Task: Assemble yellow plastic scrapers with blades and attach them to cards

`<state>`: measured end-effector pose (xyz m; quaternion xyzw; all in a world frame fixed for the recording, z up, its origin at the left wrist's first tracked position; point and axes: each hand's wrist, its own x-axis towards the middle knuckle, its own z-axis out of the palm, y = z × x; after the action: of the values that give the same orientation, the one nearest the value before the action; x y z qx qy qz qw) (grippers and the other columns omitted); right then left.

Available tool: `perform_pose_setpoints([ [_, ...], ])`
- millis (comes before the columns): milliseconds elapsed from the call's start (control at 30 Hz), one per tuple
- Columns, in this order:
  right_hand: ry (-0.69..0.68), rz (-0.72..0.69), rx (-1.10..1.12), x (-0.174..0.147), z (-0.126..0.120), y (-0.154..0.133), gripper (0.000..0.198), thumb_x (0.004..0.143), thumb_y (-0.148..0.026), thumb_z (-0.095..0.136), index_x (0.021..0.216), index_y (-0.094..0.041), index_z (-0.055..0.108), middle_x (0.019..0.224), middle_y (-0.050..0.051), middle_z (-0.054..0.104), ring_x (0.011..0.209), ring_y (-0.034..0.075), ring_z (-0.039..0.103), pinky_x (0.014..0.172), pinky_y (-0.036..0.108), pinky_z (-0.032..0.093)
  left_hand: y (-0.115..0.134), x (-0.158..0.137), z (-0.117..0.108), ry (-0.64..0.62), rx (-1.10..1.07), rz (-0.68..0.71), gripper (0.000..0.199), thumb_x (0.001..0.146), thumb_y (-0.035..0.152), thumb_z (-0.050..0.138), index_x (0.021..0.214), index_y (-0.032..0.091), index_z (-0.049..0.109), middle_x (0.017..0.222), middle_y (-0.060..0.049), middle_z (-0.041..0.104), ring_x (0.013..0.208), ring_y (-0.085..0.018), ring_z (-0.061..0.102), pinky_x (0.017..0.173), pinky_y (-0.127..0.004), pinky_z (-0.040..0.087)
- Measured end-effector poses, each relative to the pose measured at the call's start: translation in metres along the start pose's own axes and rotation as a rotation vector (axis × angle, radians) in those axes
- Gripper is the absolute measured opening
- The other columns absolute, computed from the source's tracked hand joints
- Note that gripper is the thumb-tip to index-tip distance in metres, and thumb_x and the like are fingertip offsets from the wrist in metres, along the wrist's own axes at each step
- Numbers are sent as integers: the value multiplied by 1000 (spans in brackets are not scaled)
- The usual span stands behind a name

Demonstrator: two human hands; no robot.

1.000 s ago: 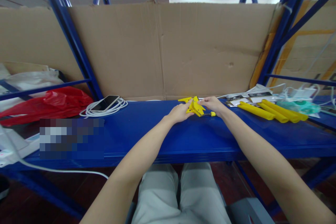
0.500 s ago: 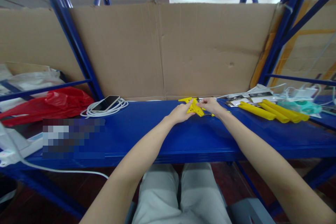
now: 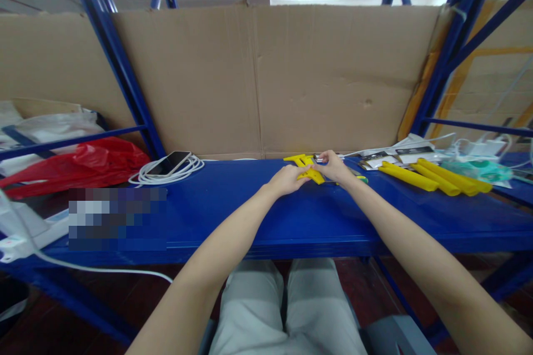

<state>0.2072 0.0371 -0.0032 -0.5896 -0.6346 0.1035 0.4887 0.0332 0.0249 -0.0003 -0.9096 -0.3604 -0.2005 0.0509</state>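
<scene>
My left hand (image 3: pixel 286 179) is closed around the near left side of a yellow plastic piece with several arms (image 3: pixel 317 176), which rests low over the blue tabletop. At that piece's right edge is my right hand (image 3: pixel 334 167), its thumb and fingers bent together against it. Whatever small thing the right fingertips may hold is too small to make out. Beside my right wrist lies a tool with a green and yellow handle (image 3: pixel 362 179), partly hidden by the wrist. A thin metal shaft shows to the left of the wrist.
Several yellow tubes (image 3: pixel 410 176) lie on the right of the blue table (image 3: pixel 233 216), near small packets (image 3: pixel 377 160) and a green plastic bag (image 3: pixel 474 170). At the left are a phone (image 3: pixel 169 163) on a coiled white cable (image 3: pixel 194 165) and a red bag (image 3: pixel 95 158). Cardboard (image 3: pixel 187 77) stands behind.
My right hand has turned slightly and its fingers have lifted a little. More of the green and yellow handle shows beside the wrist. My left hand keeps its hold on the yellow piece.
</scene>
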Motion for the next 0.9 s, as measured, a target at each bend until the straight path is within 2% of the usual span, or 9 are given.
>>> perform_pose_setpoints([
  [133, 33, 128, 86, -2, -5, -10, 13, 68, -23, 60, 78, -17, 53, 80, 3, 58, 74, 14, 53, 69, 26, 42, 2, 0, 0, 24, 32, -4, 43, 89, 31, 46, 128, 15, 52, 113, -12, 65, 98, -21, 64, 86, -31, 46],
  [333, -224, 348, 318, -5, -15, -19, 7, 77, -18, 56, 72, -14, 59, 59, -1, 54, 49, 8, 42, 44, 20, 29, 3, 0, 2, 2, 102, 35, 45, 89, 32, 44, 132, 16, 48, 115, -13, 64, 102, -22, 62, 87, -33, 47],
  [500, -319, 466, 569, -6, -14, -18, 16, 83, -12, 50, 67, -14, 56, 56, 2, 59, 50, 10, 50, 52, 21, 41, 5, 0, 1, -13, 102, 53, 43, 89, 31, 45, 130, 16, 49, 116, -12, 63, 104, -22, 61, 88, -34, 47],
  [667, -431, 557, 620, -6, -14, -18, 20, 85, -10, 45, 70, -13, 56, 57, 5, 62, 52, 11, 55, 55, 22, 44, 6, -1, 1, -12, 98, 44, 42, 89, 31, 46, 128, 17, 50, 118, -11, 62, 106, -23, 60, 89, -35, 46],
  [900, -444, 500, 633, -5, -13, -11, 19, 80, -1, 47, 68, -13, 57, 60, 5, 64, 52, 10, 57, 56, 21, 47, 5, -3, 2, -31, 123, 24, 46, 90, 34, 45, 133, 20, 44, 117, -11, 62, 104, -22, 61, 87, -34, 47],
])
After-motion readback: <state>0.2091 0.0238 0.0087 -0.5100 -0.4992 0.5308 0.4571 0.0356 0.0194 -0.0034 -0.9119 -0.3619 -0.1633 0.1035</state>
